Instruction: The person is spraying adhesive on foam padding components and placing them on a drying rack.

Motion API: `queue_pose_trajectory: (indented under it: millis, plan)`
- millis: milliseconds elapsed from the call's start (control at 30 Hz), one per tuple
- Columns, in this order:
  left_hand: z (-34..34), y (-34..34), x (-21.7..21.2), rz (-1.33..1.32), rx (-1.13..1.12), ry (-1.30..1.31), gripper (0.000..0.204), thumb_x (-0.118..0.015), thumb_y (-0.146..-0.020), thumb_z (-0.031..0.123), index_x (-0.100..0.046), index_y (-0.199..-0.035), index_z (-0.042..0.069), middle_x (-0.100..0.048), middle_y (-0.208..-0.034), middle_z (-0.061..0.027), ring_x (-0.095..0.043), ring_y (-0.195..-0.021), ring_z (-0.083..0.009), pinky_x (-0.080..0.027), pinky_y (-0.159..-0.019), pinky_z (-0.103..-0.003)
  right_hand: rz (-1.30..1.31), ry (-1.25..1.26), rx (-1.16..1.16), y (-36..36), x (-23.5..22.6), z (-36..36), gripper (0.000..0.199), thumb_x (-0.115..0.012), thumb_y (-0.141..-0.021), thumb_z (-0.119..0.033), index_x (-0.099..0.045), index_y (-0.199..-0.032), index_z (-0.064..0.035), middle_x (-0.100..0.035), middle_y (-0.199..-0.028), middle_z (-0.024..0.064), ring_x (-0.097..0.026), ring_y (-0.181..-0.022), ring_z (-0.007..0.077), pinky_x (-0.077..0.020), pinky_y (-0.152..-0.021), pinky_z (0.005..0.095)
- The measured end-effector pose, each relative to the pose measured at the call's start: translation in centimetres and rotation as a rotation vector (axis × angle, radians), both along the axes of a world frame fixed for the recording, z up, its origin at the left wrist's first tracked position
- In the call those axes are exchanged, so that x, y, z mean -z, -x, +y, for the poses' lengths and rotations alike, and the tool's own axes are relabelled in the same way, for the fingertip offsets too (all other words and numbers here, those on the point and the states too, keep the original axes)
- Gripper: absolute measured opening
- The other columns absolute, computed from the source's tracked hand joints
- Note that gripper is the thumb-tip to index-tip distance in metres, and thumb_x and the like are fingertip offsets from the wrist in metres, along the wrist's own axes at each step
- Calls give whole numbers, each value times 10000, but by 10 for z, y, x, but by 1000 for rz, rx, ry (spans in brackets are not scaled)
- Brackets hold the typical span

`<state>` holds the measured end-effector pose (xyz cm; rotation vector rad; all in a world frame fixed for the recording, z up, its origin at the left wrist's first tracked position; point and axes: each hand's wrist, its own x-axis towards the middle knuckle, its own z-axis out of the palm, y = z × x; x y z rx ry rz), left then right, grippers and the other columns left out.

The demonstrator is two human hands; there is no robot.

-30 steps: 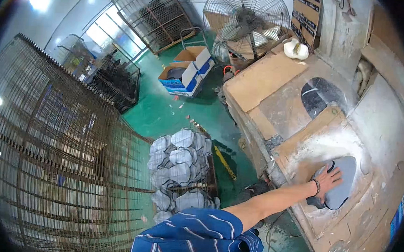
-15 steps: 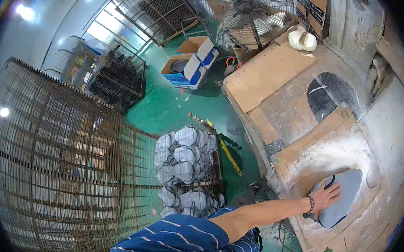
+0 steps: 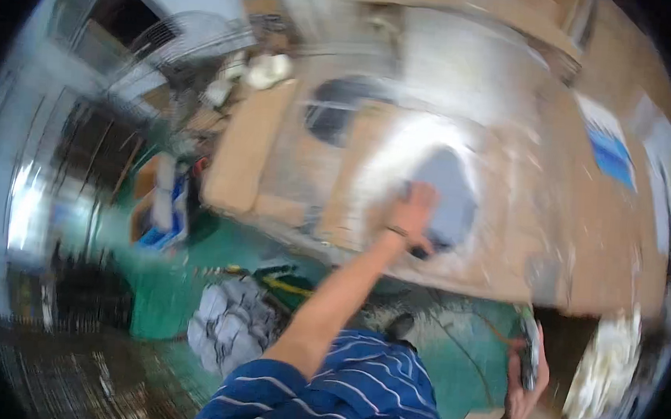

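My left hand lies flat on a smooth grey rounded panel, fingers stretched out and thumb near its lower edge. Dark patches show along the panel's border by the hand. Under the panel is a cardboard sheet dusted with white powder. At the lower right, beside the table's front edge, my right hand is closed around a slim grey hand tool. An orange hose seems to run to the tool; blur hides its exact kind.
A dark oval patch marks the table's left part, near white lumpy pieces. Grey padded pieces are heaped on the green floor at left, with a blue-and-white box farther back. Pale material hangs at lower right.
My view has swung to the right, so the table now fills the middle. My right hand with the tool has come into sight; my left hand stays on the grey panel.
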<state>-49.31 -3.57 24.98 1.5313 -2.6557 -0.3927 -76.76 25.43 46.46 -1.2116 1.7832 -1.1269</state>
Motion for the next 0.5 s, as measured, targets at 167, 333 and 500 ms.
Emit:
queue_pose_trajectory:
  millis: [167, 333, 500]
  plan:
    - [10, 17, -2, -40, -14, 25, 1551, -962, -463, 557, -83, -1635, 49, -63, -1707, -214, -66, -1579, -388, -303, -1199, -571, 151, -94, 36, 34, -22, 79, 598, -766, -858, -127, -579, -1406, 21, -701, -1014, 151, -676, -866, 256, -522, -821, 342]
    - [26, 28, 6, -60, -56, 56, 1513, -981, -479, 490, -112, -1619, 3, -130, -1694, -215, -101, -1572, -385, -307, -1210, -534, 137, -16, -38, 57, -43, 133, 708, -806, -724, -44, -592, -1398, 5, -704, -1027, 209, -694, -885, 348, -530, -823, 362]
    - [21, 32, 15, -44, -27, 118, 1443, -986, -476, 458, -212, -1569, -79, -240, -1639, -280, -178, -1540, -427, -252, -1255, -459, 117, 48, -148, 71, -39, 152, 719, -792, -708, -66, -592, -1393, 20, -693, -990, 208, -679, -833, 352, -523, -783, 370]
